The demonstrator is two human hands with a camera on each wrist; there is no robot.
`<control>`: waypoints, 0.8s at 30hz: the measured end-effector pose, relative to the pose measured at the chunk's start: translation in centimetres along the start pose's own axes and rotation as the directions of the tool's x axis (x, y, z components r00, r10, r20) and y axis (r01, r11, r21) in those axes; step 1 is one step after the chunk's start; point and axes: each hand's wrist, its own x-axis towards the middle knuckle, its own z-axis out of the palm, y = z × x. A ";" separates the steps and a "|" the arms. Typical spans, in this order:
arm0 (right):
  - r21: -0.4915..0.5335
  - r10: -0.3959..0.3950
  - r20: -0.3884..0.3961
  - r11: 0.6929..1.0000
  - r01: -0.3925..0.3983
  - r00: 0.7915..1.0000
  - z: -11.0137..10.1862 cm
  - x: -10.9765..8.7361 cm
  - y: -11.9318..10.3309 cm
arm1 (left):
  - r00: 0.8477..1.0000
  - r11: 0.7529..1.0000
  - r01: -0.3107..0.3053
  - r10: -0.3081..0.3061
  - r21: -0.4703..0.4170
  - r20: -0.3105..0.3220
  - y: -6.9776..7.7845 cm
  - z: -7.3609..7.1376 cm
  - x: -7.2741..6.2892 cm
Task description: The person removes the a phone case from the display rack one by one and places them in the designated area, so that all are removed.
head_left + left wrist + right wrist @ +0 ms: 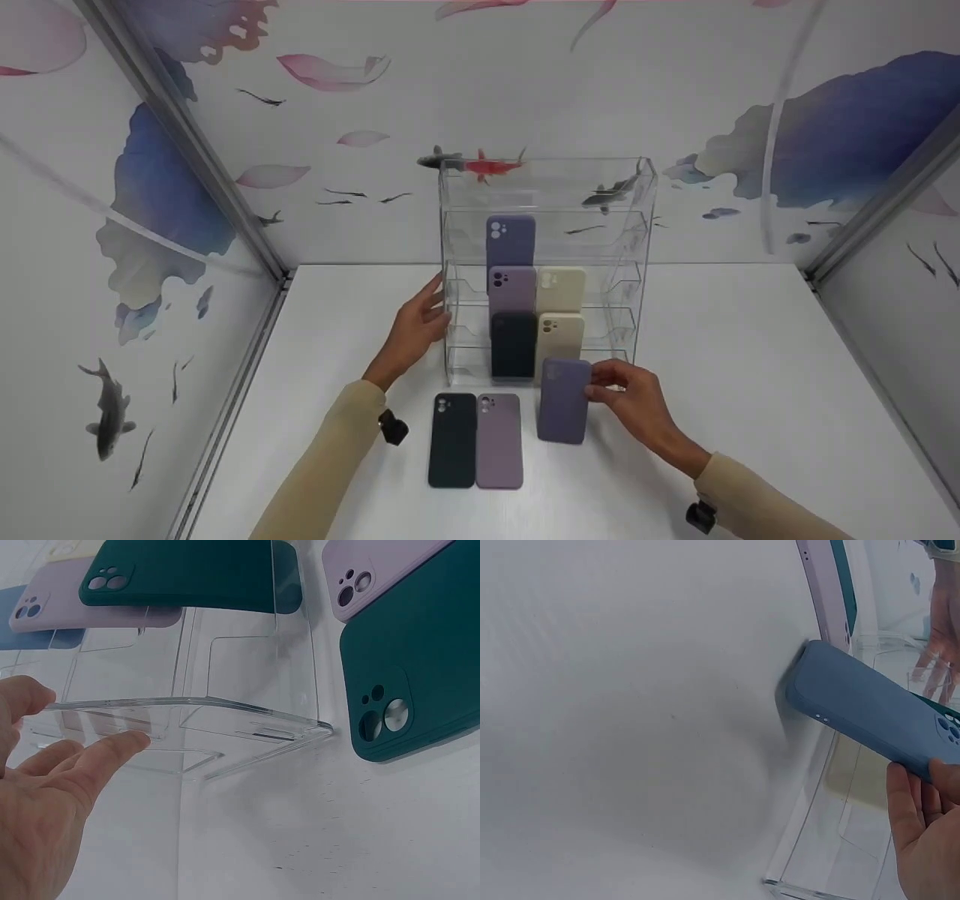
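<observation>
My right hand (634, 394) pinches a blue-violet phone case (564, 401) by its right edge, thumb in front. The case stands nearly upright before the clear acrylic rack (637, 300), its camera cutouts toward the top. In the right wrist view the thumb and fingers hold the camera end of this case (870, 709). My left hand (412, 330) rests against the rack's left side, fingers (112, 754) fairly straight along the clear side panel (247, 720). Dark green (452, 441) and mauve (499, 441) phone cases lie side by side on the table.
In the rack's tiers stand a blue-violet case (511, 240), a mauve case (512, 289), a dark green case (513, 345) and two cream cases, one upper (561, 290) and one lower (560, 337). Patterned white panels (360, 210) enclose the white table (750, 375).
</observation>
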 end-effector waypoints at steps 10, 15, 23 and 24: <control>0.067 0.036 0.103 0.997 -0.043 0.994 0.7 -0.3 0.9 | 1.000 1.000 0.001 -0.001 0.010 0.002 -0.1 0.0 0.1; 0.030 0.056 0.127 0.998 -0.060 0.990 1.0 -0.5 1.6 | 1.000 1.000 0.000 0.000 0.011 0.000 -0.1 0.0 0.0; -0.026 0.099 0.133 0.995 -0.096 0.986 1.7 -0.7 2.5 | 1.000 1.000 -0.009 0.009 0.021 -0.006 0.1 0.1 0.0; -0.033 0.099 0.136 0.995 -0.095 0.986 1.8 -0.7 2.6 | 1.000 1.000 -0.007 0.007 0.023 -0.007 0.2 0.1 -0.1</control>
